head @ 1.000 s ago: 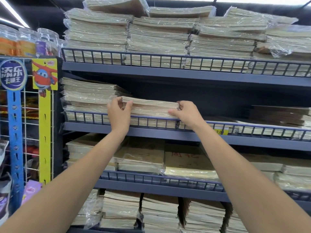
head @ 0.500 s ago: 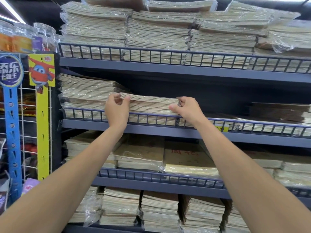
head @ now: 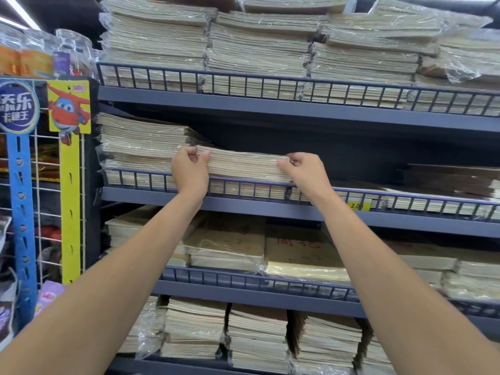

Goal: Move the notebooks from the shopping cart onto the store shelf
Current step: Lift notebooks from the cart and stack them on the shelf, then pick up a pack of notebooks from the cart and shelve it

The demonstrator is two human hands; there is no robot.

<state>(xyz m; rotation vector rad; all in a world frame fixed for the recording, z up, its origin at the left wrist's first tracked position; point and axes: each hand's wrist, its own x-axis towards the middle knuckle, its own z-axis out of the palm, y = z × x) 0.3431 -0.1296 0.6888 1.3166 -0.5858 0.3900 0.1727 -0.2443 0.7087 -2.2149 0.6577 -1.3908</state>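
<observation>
Up at the second shelf (head: 270,209) from the top, a stack of notebooks (head: 243,165) sits just behind the low wire rail (head: 392,198) on the front edge. More notebooks show through the rail under it. The left hand (head: 189,171) holds the left end of the stack, with the fingers curled over the top and the thumb on the front side. The right hand (head: 304,171) holds the right end, with bent fingers pinching the top corner.

The left end of the stack touches a taller pile (head: 140,142), so that side is tight. Above the stack and to its right is a big dark gap (head: 351,147) under the next shelf up, with lots of room. Farther right, a low brown pile (head: 454,180) lies well apart from the hands.

The top shelf (head: 243,104) is packed with high piles of notebooks in clear wrap, behind its own rail. The lower shelf (head: 257,293) holds flat wrapped packs, some with red writing. The bottom row (head: 257,339) has more piles side by side. At the far left stands a wire rack (head: 40,212) with a yellow plane sign (head: 69,109).
</observation>
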